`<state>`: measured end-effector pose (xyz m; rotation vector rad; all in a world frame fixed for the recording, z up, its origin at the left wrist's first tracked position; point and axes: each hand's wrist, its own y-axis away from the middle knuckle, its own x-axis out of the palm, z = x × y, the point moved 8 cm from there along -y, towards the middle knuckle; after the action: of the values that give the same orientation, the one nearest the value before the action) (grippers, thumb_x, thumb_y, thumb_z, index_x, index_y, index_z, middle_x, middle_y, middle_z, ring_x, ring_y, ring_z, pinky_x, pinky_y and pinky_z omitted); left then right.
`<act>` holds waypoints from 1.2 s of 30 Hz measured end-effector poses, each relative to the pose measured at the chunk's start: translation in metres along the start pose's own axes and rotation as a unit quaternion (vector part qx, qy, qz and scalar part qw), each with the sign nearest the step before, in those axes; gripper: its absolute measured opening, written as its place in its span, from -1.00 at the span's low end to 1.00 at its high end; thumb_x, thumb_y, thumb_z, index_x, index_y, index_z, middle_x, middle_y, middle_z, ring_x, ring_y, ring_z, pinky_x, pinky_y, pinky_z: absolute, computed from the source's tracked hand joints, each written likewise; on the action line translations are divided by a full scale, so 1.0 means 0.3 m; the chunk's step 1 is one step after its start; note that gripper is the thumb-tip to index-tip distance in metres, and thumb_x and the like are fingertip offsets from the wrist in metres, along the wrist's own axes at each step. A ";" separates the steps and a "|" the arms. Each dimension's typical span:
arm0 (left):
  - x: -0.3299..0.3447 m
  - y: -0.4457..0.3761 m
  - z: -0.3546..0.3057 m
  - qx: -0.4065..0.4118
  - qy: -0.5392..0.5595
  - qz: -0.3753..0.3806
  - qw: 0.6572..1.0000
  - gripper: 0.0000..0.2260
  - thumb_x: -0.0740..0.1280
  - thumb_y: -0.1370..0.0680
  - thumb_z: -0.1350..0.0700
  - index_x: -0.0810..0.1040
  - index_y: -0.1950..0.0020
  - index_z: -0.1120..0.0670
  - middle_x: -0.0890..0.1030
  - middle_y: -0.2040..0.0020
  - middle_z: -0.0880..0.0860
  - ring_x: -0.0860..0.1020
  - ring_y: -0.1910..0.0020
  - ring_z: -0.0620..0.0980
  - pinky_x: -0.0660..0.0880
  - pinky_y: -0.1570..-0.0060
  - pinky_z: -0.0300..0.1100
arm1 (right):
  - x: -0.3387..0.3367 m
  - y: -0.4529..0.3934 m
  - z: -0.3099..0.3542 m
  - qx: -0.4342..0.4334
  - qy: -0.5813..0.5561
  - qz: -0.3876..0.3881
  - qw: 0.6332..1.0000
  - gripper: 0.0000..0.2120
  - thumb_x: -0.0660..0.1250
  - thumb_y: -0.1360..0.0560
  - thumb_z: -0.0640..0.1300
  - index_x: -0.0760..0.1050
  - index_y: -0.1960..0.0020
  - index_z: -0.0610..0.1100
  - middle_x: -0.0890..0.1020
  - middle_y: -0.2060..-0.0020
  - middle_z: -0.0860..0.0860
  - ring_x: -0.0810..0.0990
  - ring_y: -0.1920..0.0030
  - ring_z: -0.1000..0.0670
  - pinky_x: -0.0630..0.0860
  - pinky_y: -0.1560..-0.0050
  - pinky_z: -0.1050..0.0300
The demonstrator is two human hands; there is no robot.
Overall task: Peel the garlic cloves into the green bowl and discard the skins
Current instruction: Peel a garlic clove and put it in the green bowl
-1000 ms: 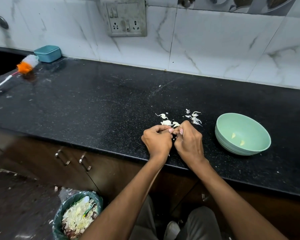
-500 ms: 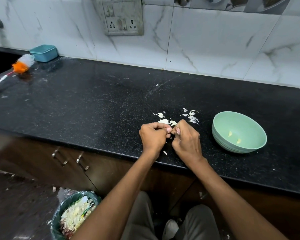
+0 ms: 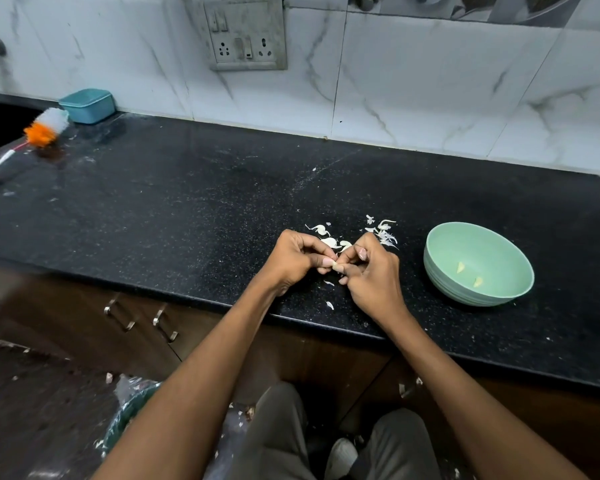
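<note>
My left hand and my right hand meet over the black counter, both pinching one small garlic clove between thumbs and fingertips. Most of the clove is hidden by my fingers. Just behind my hands lie loose garlic cloves and a scatter of white skins. Two skin flakes lie near the counter's front edge below my hands. The green bowl stands to the right of my right hand, with two peeled cloves inside it.
The black counter runs to a marble-tiled wall with a socket plate. A teal box and an orange-white brush lie far left. A lined waste bin with skins sits on the floor under my left arm.
My hands stay together on the clove with the fingers working slightly. A small skin flake has dropped onto the counter below them.
</note>
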<state>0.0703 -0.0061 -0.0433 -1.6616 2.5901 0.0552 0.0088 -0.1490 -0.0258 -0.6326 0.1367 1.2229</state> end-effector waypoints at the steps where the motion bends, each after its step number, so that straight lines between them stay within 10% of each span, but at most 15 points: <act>1: -0.002 -0.001 0.002 0.001 0.000 -0.002 1.000 -0.80 0.44 -0.44 0.49 0.68 0.21 0.21 0.68 0.35 0.06 0.59 0.41 -0.08 0.60 0.25 -0.26 | -0.003 -0.002 -0.010 0.028 -0.032 0.000 0.999 -0.55 0.47 -0.42 -0.45 0.25 0.19 -0.07 0.65 0.30 -0.06 0.67 0.30 -0.10 0.65 0.33 -0.12; 6: 0.005 0.002 0.004 0.001 0.009 -0.042 0.999 -0.85 0.44 -0.45 0.48 0.68 0.18 0.25 0.68 0.31 0.11 0.59 0.39 -0.08 0.59 0.26 -0.28 | -0.002 -0.016 -0.039 0.097 -0.135 0.000 0.986 -0.51 0.45 -0.41 -0.54 0.22 0.16 -0.10 0.64 0.26 -0.28 0.67 0.31 -0.09 0.62 0.38 0.04; 17: -0.037 0.005 0.023 0.004 0.138 -0.079 0.987 -0.82 0.42 -0.45 0.49 0.67 0.15 0.23 0.71 0.25 0.08 0.66 0.30 -0.07 0.60 0.19 -0.27 | 0.069 -0.031 -0.036 0.200 -0.334 0.034 0.920 -0.49 0.34 -0.43 -0.62 0.20 0.11 -0.08 0.67 0.35 -0.13 0.71 0.32 -0.10 0.60 0.41 0.18; 36: -0.039 0.003 0.041 0.020 0.144 -0.108 0.983 -0.88 0.40 -0.52 0.44 0.68 -0.01 0.32 0.71 0.05 0.27 0.64 0.16 0.05 0.62 0.09 -0.24 | 0.023 -0.025 -0.078 0.174 -0.263 -0.061 0.947 -0.79 0.29 -0.51 -0.48 0.66 0.14 -0.27 0.67 0.26 -0.13 0.55 0.36 -0.07 0.49 0.41 0.11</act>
<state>0.0749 0.0056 -0.0547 -2.0628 2.5579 -0.2648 0.0233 -0.1569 -0.0452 0.0058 -0.1326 1.1717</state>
